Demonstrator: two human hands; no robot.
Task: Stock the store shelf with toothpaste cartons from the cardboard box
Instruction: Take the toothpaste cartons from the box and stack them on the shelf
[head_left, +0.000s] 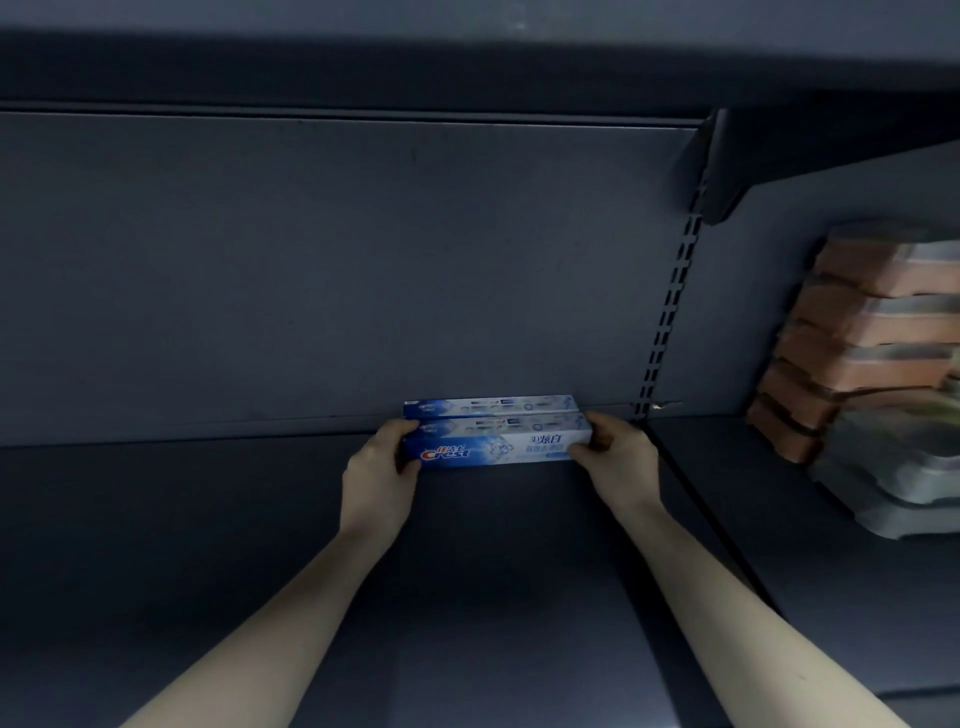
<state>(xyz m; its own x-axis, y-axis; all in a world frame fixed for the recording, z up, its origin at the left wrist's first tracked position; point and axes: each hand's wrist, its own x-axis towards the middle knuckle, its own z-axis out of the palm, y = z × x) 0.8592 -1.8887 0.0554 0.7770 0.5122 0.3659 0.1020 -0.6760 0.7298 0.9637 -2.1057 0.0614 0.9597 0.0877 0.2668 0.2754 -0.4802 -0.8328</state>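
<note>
Both hands grasp one blue Crest toothpaste carton (498, 446) by its ends, the left hand (382, 475) at the logo end, the right hand (615, 454) at the other. It lies lengthwise on the dark shelf (260, 519), touching a second matching carton (491, 406) against the back panel (337, 270). Stacked orange-and-grey packs (857, 338) sit in the neighbouring bay.

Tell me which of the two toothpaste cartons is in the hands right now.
The front carton, Crest logo showing, held at its ends by the left hand and right hand. The rear carton sits untouched against the back panel.
</note>
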